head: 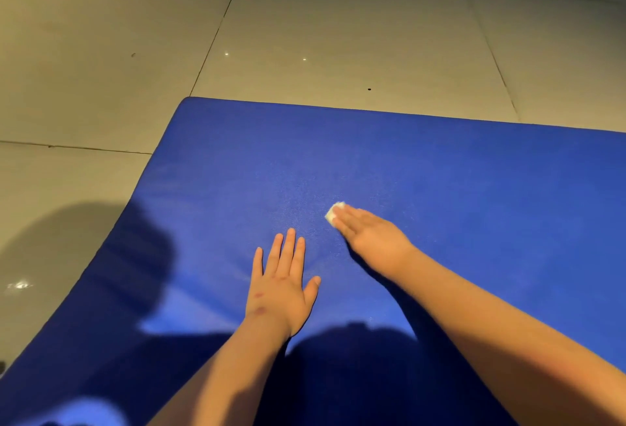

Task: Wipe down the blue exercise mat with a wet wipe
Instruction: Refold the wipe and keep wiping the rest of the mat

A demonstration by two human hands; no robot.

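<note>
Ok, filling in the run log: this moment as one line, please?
phase: wiping | right hand: flat, pressing wet wipe on blue mat | left hand: flat on blue mat

The wet wipe [334, 211] lies on the mat [440, 171], under the right hand [372, 239], with the left hand [281, 286] beside.

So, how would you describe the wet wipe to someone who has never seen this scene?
A big blue mat lies on pale floor tiles. On it, the right hand reaches farther than the left hand; look at its fingers. The wet wipe is the small white wad under them, the only white on the blue.
</note>
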